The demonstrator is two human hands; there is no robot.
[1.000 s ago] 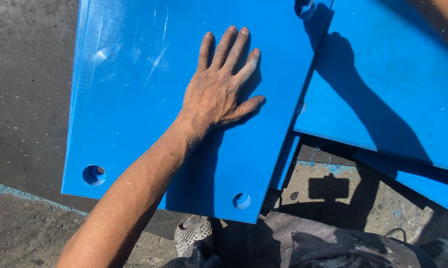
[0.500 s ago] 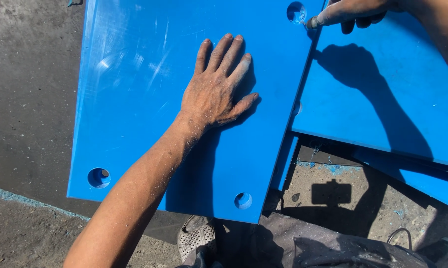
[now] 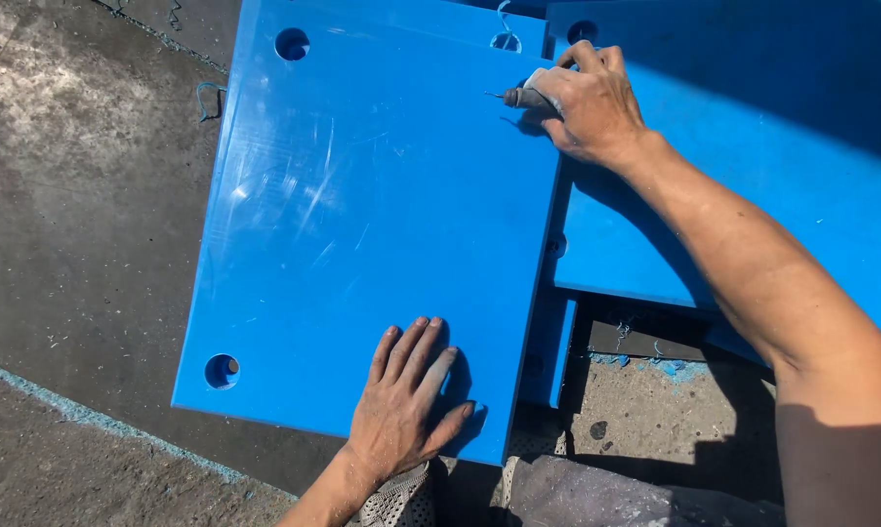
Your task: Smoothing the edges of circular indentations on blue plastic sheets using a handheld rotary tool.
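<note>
1. On the grey concrete ground (image 3: 79, 224) lies a large blue plastic panel (image 3: 362, 224), flat and glossy, with a round hole near each visible corner; it serves as the landmark for everything below.
2. To the right of the panel, another blue sheet (image 3: 772, 146) sits partly under the panel's right edge, with further blue pieces stacked beneath it.
3. The right hand (image 3: 592, 102) is at the panel's upper right edge, fingers curled tight around a small grey-handled deburring tool (image 3: 523, 98); its thin metal tip points left over the panel surface, just below the top right hole (image 3: 505, 41).
4. The left hand (image 3: 406, 410) rests palm-down on the panel's lower right part, fingers spread flat and holding nothing, simply pressing on the plastic.
5. The top left hole (image 3: 292, 44) and the bottom left hole (image 3: 222, 371) show the ground through them.
6. A thin curl of blue plastic shaving (image 3: 209, 98) lies on the ground just left of the panel's upper edge.
7. Small blue chips (image 3: 670, 369) are scattered on the ground to the right of the panel's lower corner.
</note>
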